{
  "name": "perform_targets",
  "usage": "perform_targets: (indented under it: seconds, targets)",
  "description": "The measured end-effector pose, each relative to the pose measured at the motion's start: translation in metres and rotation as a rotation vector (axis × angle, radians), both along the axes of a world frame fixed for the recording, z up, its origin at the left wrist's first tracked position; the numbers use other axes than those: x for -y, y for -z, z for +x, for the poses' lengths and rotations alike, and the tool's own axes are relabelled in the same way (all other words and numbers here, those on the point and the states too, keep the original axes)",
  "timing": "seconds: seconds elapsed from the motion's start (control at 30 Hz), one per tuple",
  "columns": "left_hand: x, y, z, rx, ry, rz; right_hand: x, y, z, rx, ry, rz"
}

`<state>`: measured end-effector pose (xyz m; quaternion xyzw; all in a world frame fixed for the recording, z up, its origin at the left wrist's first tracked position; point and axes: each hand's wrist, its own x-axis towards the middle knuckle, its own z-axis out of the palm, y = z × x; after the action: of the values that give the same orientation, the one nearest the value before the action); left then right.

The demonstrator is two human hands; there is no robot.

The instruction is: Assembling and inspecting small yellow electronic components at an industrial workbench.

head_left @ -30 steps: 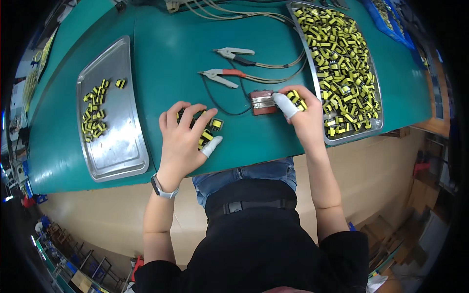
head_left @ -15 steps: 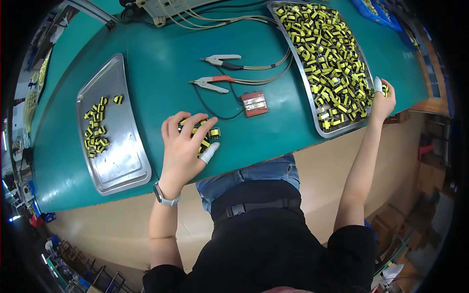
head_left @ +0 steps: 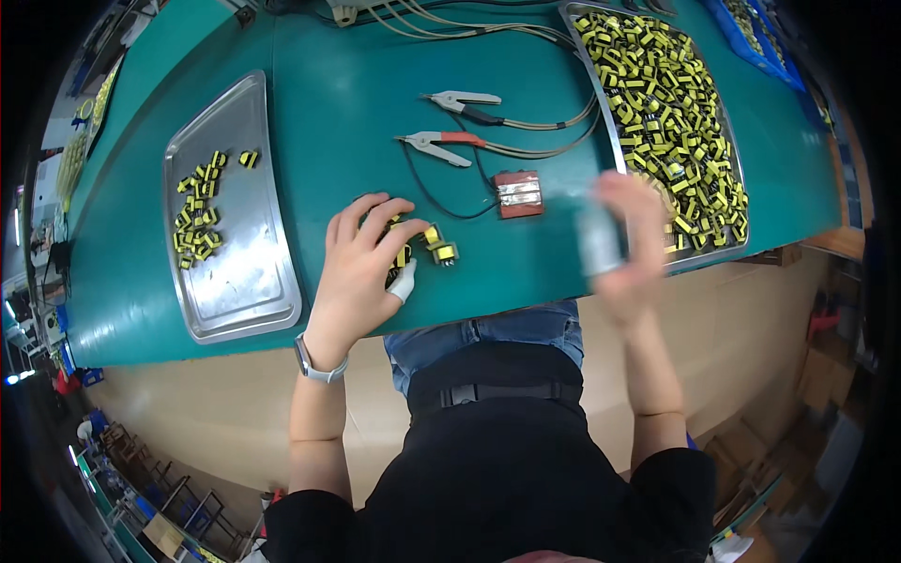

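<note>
Yellow-black components (head_left: 402, 255) partly covered by left hand (head_left: 359, 267), fingers spread, right hand (head_left: 635, 249) blurred, its finger state cannot be told

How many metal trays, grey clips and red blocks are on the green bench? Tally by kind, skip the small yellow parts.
Metal trays: 2 (left tray, right tray)
Grey clips: 2 (black-sleeved clip, red-sleeved clip)
Red block: 1
Total: 5
</note>
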<state>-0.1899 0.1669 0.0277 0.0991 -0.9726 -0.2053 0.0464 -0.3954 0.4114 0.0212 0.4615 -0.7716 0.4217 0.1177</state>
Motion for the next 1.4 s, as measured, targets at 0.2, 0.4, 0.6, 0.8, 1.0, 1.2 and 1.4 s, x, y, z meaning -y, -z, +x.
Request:
perform_targets:
  seconds: [0.2,0.4,0.6,0.8,1.0,1.2,1.4]
  targets:
    - [-0.007,-0.005,0.002,0.026,0.029,-0.047,0.056,0.030,0.077,0.233,-0.482,0.093]
    - [-0.013,0.004,0.013,-0.035,-0.163,-0.033,0.045,0.036,0.092,0.497,-0.398,0.124]
    - [-0.011,0.007,0.009,0.003,-0.124,0.020,0.046,0.039,0.091,0.482,-0.397,0.141]
    - [-0.025,0.002,0.006,-0.030,-0.116,-0.053,0.038,0.040,0.083,0.456,-0.320,0.140]
    - [-0.031,0.006,-0.002,-0.073,-0.098,-0.055,0.047,0.042,0.089,0.353,-0.269,0.120]
    - [-0.041,0.012,-0.010,-0.146,-0.173,-0.062,0.036,0.039,0.061,0.580,-0.163,-0.061]
    - [-0.058,0.009,-0.014,-0.156,-0.186,0.030,0.036,0.030,0.001,0.838,0.127,0.044]
